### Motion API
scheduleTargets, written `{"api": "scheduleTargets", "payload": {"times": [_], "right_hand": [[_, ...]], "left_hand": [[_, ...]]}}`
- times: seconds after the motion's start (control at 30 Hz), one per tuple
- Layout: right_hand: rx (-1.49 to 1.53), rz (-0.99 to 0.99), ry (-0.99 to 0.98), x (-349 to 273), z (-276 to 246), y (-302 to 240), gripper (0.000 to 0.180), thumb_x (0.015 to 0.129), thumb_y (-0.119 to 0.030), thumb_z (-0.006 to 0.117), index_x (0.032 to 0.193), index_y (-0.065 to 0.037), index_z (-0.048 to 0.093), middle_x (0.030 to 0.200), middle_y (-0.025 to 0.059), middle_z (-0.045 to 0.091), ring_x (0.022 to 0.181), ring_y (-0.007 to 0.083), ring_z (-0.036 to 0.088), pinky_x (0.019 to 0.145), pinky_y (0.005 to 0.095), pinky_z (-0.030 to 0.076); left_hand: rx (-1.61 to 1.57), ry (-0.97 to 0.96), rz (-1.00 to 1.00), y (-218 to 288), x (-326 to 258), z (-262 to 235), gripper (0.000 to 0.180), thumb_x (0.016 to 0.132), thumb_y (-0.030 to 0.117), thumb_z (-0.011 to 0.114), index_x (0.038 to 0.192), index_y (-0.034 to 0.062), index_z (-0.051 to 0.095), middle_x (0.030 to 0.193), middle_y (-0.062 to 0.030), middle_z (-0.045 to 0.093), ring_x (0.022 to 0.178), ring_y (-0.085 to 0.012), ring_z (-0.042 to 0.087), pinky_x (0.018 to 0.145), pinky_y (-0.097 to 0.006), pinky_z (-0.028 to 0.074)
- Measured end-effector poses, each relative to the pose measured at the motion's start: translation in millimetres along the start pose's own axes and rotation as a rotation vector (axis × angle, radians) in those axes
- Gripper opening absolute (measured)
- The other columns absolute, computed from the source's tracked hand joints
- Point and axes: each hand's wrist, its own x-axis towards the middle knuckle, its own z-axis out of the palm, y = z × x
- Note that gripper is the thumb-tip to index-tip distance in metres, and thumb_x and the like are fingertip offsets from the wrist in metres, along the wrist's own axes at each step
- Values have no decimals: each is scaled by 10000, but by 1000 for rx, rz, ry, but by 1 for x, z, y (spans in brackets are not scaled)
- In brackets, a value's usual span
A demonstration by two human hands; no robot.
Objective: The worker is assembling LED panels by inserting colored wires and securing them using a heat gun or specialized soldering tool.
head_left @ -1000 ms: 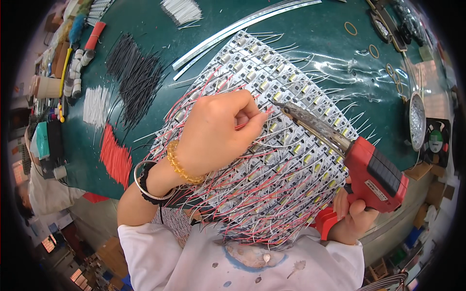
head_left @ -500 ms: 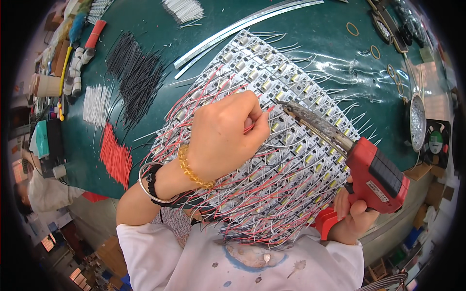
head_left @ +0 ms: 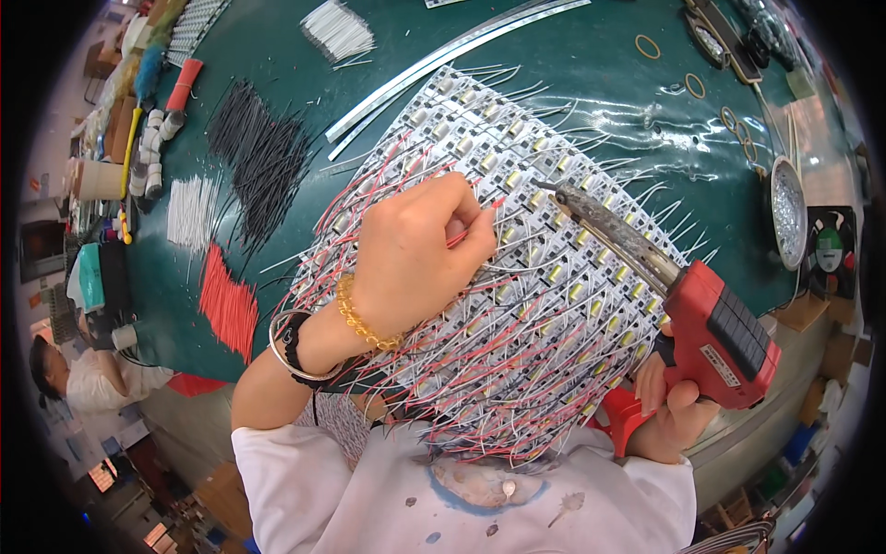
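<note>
Soldering gun (head_left: 711, 332), right of centre, reaching over a circuit-board panel (head_left: 554, 277) laid between green desk (head_left: 406, 28) and shirt front (head_left: 498, 503). At far left, white wires (head_left: 192, 214), then red wires (head_left: 229, 305) nearer the body, then black wires (head_left: 260, 152), all loose on the desk; sorted by colour on the left hand's side, probably for easy picking. Next, left hand (head_left: 420, 240) above the panel's left part, clenched in a pinch on a red wire (head_left: 498, 202); short end out past the fingertips, likely for fine control. Rightward, rows of small boards, with a tangle of wires over the near side. Then the gun's dark metal tip (head_left: 544, 186), near the red wire but apart from it; contact with any board beneath impossible to tell. At far right, right hand (head_left: 674, 402) wrapped around the handle, probably to keep skin clear of the heated end. Pointing up-left, away from the body; long axis diagonal, from lower right to upper left
</note>
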Motion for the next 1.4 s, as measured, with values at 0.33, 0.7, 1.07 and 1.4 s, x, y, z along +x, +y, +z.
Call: {"api": "scheduleTargets", "payload": {"times": [0.33,0.7,1.07,1.4], "right_hand": [[-5,-132,120,-11,-15,5,742,753,-413,717,1200,86,398,535,51,491,384,135,461,374,251,340],[10,-84,75,-21,-14,16,738,750,-433,712,1193,78,416,545,50,498,398,142,468,389,252,352],[-24,-47,41,-17,-11,23,734,748,-452,707,1186,70,435,555,48,504,413,149,475,404,253,365],[-21,-25,46,-15,-11,26,731,746,-470,703,1179,63,452,564,47,509,426,155,482,418,254,376]], "left_hand": [[136,-186,-149,27,-7,-71,140,799,108,675,730,15,596,629,-87,592,507,-197,546,491,-301,423],[0,-107,-116,22,3,3,125,777,62,690,732,4,589,601,6,547,527,-35,426,476,-208,350],[-72,-114,-145,15,4,3,124,755,54,695,711,12,587,575,23,523,513,-25,419,469,-191,350],[-80,-98,-136,15,5,5,143,747,44,696,695,12,567,565,19,519,498,-25,413,456,-192,343]]}}
